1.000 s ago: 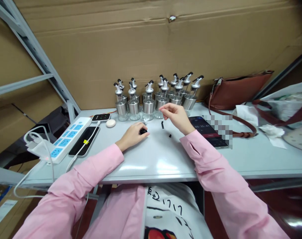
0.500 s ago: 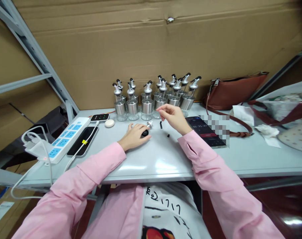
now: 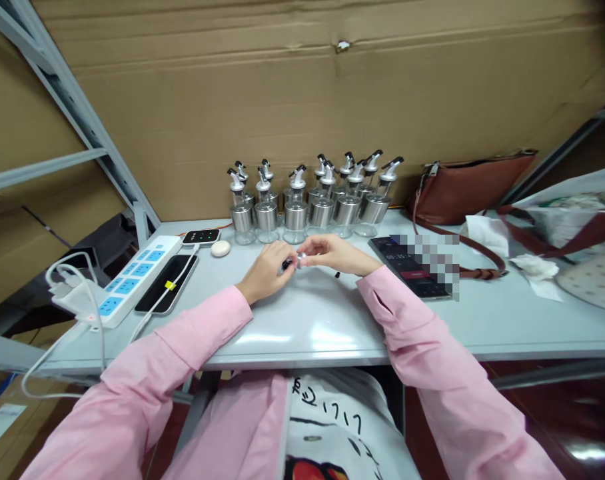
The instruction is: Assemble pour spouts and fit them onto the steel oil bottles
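Observation:
My left hand (image 3: 268, 272) is closed around the black lower end of a small pourer spout (image 3: 301, 259). My right hand (image 3: 333, 253) meets it from the other side, thumb and fingers pinched on the spout's silver part. The fingers of both hands cover much of the piece. Beside my right hand, a tiny black part (image 3: 337, 275) lies on the table (image 3: 302, 320). Behind the hands stand several glass and steel oil bottles (image 3: 295, 215), topped with silver pourers with black flaps.
On the left are a white power strip (image 3: 141, 277), a phone (image 3: 157, 300) with a cable, a small black device (image 3: 201, 237) and a round white object (image 3: 220, 249). On the right lie another phone (image 3: 402, 263), a brown bag (image 3: 475, 187) and crumpled tissue (image 3: 535, 268).
My right hand has come down and left to meet the pourer spout in my left hand. The black strip seen on the table before is now hidden behind my right hand.

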Demonstrator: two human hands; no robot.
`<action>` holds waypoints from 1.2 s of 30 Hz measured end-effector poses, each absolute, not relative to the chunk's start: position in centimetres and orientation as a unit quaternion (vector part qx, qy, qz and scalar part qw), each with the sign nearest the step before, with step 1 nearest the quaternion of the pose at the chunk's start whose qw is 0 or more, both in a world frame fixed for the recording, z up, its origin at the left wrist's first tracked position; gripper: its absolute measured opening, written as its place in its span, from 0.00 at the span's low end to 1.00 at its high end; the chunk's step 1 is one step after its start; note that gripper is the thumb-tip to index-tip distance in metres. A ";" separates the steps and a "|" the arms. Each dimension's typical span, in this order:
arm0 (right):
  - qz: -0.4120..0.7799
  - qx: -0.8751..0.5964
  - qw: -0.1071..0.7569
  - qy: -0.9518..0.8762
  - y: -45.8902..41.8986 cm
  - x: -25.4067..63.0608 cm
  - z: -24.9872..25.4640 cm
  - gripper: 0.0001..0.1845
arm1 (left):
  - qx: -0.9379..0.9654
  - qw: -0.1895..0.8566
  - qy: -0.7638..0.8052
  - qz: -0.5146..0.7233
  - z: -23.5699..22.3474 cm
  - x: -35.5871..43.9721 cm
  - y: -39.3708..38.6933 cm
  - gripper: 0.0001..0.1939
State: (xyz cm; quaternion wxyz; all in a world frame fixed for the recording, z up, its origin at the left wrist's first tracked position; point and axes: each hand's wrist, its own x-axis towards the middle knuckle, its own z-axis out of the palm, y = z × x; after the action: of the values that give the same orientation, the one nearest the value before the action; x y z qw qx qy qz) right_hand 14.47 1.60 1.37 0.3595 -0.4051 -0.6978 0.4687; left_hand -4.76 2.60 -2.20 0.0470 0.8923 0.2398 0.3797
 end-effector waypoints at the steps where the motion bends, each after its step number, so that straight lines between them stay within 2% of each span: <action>1: 0.478 -0.402 0.354 -0.696 1.5 14.5 1.4 0.18 | 0.894 0.043 0.225 0.385 -2.2 -4.8 2.6 0.01; 5: 0.492 -0.401 0.364 -0.681 1.4 14.7 1.6 0.19 | 0.870 0.017 0.217 0.443 -2.3 -4.8 2.7 0.09; 8: 0.487 -0.410 0.388 -0.667 1.6 14.9 1.6 0.19 | 0.849 -0.005 0.235 0.474 -2.2 -4.9 2.6 0.09; 14: 0.489 -0.413 0.398 -0.658 1.5 14.8 1.7 0.21 | 0.881 -0.008 0.216 0.422 -2.1 -4.6 2.2 0.15; 22: 0.512 -0.409 0.315 -0.686 1.3 15.0 2.0 0.23 | 0.882 -0.008 0.230 0.412 -2.0 -4.4 1.4 0.10; 29: 0.473 -0.445 0.213 -0.730 1.9 18.0 2.7 0.23 | 0.878 -0.013 0.212 0.428 -1.8 -4.4 1.5 0.11; 36: 0.429 -0.499 0.115 -0.745 3.6 21.0 0.8 0.16 | 0.883 -0.017 0.203 0.423 -1.9 -4.4 1.3 0.10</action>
State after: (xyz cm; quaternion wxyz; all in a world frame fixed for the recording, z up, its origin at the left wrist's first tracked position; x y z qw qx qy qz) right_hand 21.04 3.60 0.84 0.1148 -0.4986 -0.7445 0.4288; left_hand -4.42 1.30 -1.85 -0.0166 0.8829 0.2026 0.4233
